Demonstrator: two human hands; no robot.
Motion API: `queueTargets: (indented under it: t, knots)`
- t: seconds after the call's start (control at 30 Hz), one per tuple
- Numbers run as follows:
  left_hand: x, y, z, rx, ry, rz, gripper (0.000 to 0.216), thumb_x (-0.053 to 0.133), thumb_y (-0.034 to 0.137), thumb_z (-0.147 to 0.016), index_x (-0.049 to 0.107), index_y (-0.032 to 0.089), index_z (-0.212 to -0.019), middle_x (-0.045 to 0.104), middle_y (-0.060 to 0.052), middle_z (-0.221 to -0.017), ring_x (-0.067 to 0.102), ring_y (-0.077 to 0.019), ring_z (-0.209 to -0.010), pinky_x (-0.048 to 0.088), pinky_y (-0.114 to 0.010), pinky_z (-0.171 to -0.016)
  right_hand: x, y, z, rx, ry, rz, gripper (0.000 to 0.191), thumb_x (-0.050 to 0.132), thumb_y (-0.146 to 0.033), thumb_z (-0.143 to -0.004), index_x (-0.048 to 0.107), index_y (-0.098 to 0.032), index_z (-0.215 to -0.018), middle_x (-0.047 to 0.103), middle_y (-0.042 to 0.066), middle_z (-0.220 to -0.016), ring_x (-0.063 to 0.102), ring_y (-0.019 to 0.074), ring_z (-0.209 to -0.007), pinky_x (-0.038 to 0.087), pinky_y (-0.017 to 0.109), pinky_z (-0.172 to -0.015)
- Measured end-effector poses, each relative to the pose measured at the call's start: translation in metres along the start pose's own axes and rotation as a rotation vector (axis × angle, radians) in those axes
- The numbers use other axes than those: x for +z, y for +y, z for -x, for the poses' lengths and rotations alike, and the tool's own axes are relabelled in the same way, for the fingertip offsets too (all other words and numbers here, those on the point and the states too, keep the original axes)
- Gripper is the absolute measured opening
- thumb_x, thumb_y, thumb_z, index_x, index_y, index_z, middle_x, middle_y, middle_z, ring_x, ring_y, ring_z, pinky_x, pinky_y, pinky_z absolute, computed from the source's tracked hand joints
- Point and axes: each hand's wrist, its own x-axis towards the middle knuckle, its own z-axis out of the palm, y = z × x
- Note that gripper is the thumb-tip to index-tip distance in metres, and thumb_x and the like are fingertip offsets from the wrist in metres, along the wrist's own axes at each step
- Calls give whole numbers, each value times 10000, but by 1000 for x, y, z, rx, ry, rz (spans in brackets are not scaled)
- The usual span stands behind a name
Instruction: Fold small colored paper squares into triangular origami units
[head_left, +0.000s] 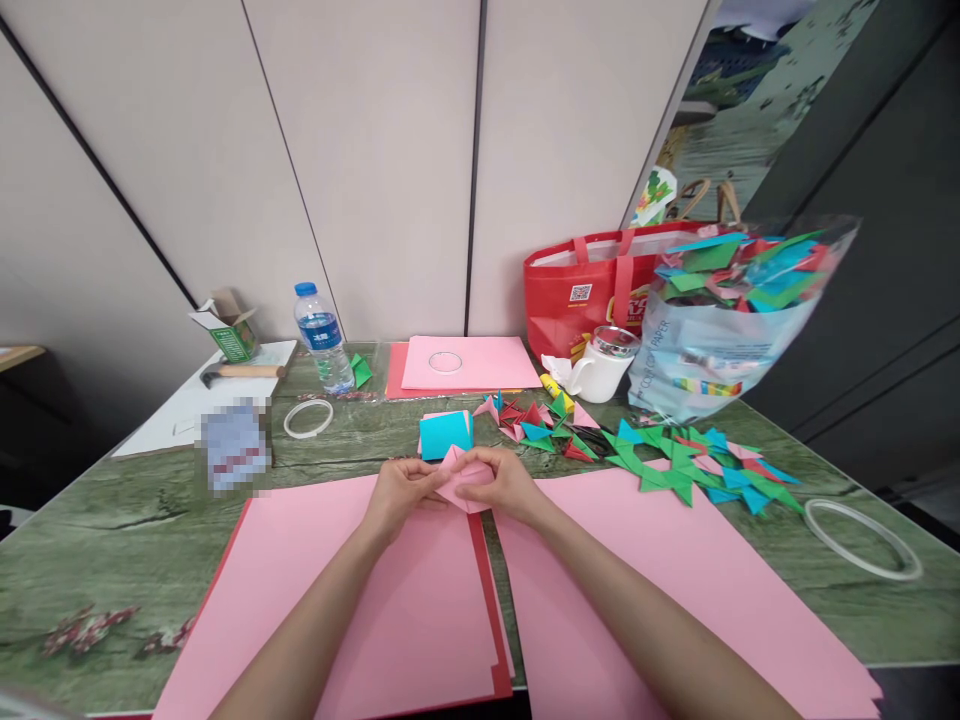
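- Both hands meet at the middle of the bench, over the far edge of the large pink sheets. The left hand and right hand are each closed in a pinch on 1 small pink folded paper piece, held just above the sheets.
- The step in hand looks like creasing a fold in that piece. To do it well, I would line up the 2 edges first, hold the corner still with the left fingertips, and run the right fingertips along the fold in 1 firm pass.
- Pressing the piece down flat on the pink sheet would likely give a sharper crease than folding it in the air.
- Thin paper tears or skews easily, so pressure should stay light until the edges match.
- A blue paper square lies just beyond the hands, near enough to reach without shifting the work.
- Finished folded pieces in red, green and blue lie past the right hand, and a larger spread of green and blue ones sits further right; they could serve as a check on shape.
- A clear bag of folded pieces, a white mug, a water bottle and 2 tape rings stand well apart from the fold.
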Motion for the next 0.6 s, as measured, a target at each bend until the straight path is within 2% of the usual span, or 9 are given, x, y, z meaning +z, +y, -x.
queueTargets:
  t: [0.13, 0.3, 0.6]
  knots:
    - [-3, -3, -1, 28, -99, 27, 225, 694, 333, -591, 626, 120, -614, 645, -9, -561, 625, -170, -547, 526, -309, -591, -2, 0, 1, 37, -26, -13, 220, 652, -182, -581, 647, -154, -799, 634, -5, -770, 566, 156, -721, 419, 236, -646]
    - [-5, -1, 0, 47, -180, 36, 240, 677, 348, -616, 612, 117, -624, 640, -11, -564, 619, -164, -556, 527, -335, -622, -5, -1, 2, 43, -48, -73, 250, 659, -199, -580, 644, -161, -826, 641, 17, -871, 571, 195, -848, 430, 272, -719]
    - [-3, -4, 0, 47, -131, 51, 244, 692, 342, -599, 584, 123, -592, 589, 30, -529, 613, -152, -530, 529, -341, -615, -7, -4, 2, 43, -95, -103, 265, 629, -214, -610, 656, -168, -870, 653, 16, -880, 583, 189, -834, 438, 268, -696]
